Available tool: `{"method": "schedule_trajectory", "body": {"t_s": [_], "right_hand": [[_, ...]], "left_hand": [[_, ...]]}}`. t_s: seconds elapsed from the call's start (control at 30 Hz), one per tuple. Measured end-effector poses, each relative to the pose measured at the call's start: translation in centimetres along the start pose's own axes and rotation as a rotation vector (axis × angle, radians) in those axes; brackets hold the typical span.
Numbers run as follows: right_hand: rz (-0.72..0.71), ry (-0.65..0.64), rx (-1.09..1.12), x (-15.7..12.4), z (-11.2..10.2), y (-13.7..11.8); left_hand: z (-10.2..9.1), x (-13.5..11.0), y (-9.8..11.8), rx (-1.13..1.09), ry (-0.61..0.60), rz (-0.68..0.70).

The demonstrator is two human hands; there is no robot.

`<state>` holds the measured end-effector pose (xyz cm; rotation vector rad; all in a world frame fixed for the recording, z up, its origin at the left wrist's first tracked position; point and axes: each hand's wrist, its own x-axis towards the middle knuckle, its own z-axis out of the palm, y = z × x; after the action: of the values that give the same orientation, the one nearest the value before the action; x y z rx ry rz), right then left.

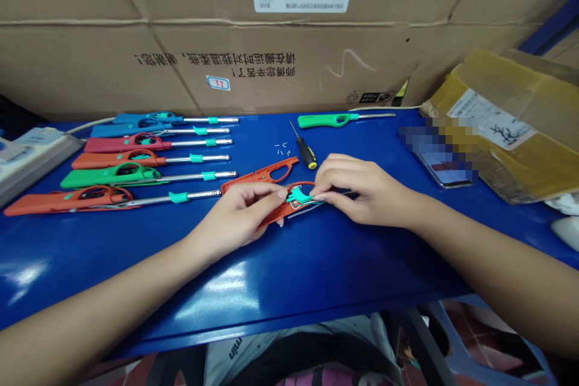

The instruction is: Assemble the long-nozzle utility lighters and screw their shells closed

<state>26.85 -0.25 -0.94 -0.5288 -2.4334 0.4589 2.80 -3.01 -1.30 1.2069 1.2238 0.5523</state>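
My left hand [242, 217] is closed on an orange lighter body [289, 208] lying open on the blue table [280, 277]. My right hand [357, 190] pinches the teal trigger piece [297, 196] set in that body, beside the metal tube. A separate orange shell half [260, 176] lies just behind my left hand. A small screwdriver [306, 152] with a black and yellow handle rests behind it, next to a few tiny screws [283, 148].
Several finished long lighters [136, 160] in blue, red, orange and green lie in a row at the left. One green lighter [337, 119] lies at the back. A phone [446, 170] and a taped parcel [511, 126] sit right. Cardboard boxes [226, 30] wall the back.
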Motion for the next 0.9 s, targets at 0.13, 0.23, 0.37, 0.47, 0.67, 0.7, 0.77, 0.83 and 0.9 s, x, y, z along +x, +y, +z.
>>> {"method": "schedule_trajectory", "body": {"t_s": [0.13,0.23,0.37,0.47,0.67,0.7,0.77,0.83,0.9], "right_hand": [[-0.016,-0.022,-0.026,0.01,-0.3,0.17],[-0.027,-0.065,-0.088,0.09,-0.57,-0.03],[-0.05,-0.131,-0.156,0.11,-0.67,-0.27],[-0.073,-0.11,-0.191,0.02,-0.58,-0.38],[-0.074,-0.043,-0.112,-0.12,-0.52,-0.57],[-0.074,-0.037,-0.1,-0.13,-0.54,-0.57],[-0.081,-0.025,-0.088,-0.13,-0.57,-0.54],[-0.086,-0.012,-0.081,-0.12,-0.62,-0.52],[-0.086,-0.005,-0.075,-0.1,-0.67,-0.53]], "left_hand": [[-0.08,0.0,0.0,0.016,-0.013,-0.008],[-0.11,-0.03,-0.11,0.033,-0.037,-0.01],[-0.11,0.01,-0.42,0.056,-0.058,0.02],[-0.15,-0.02,-0.5,0.07,-0.07,0.031],[0.02,-0.29,-0.49,0.124,-0.075,0.135],[0.07,-0.3,-0.54,0.124,-0.075,0.146],[0.13,-0.31,-0.67,0.112,-0.074,0.144],[0.16,-0.34,-0.73,0.087,-0.073,0.128],[0.18,-0.4,-0.7,0.062,-0.067,0.11]]}}
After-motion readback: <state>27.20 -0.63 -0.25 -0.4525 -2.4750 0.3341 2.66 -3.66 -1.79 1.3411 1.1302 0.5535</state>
